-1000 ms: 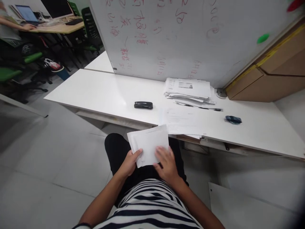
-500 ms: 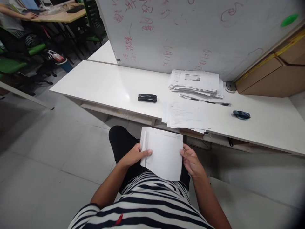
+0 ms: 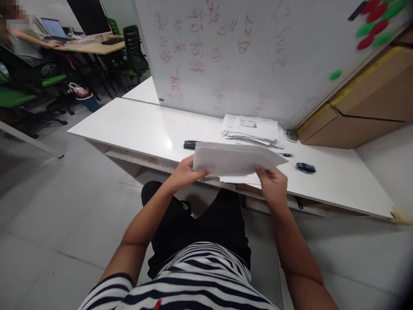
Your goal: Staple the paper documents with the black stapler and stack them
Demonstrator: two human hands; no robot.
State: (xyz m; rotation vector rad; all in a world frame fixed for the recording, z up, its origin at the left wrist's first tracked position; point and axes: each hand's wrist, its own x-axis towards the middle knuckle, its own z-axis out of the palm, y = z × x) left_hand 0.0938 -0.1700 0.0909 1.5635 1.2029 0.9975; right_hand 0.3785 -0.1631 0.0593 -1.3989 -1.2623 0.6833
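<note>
Both my hands grip a few white paper sheets [image 3: 230,159], raised over the front edge of the white desk [image 3: 142,125]. My left hand [image 3: 187,174] pinches the left end with the thumb on top. On the right end, my right hand [image 3: 272,183] is closed with its thumb on the near face. The sheets are bent, and a corner sticks out at the right. Beneath them, other loose papers [image 3: 240,179] lie on the desk edge, mostly covered. A black stapler-like object [image 3: 189,144] is partly hidden behind the held sheets' left end.
A thick paper stack [image 3: 250,129] lies against the whiteboard [image 3: 206,56]. Right of it are a pen [image 3: 286,155] and a small dark crumpled item [image 3: 306,167]. Cardboard boxes [image 3: 361,116] stand at the right. Far left, a person sits by a laptop [image 3: 54,28].
Both hands have lifted the sheets from above my lap up and forward over the desk edge. The sheets have tilted, and my view has tipped upward.
</note>
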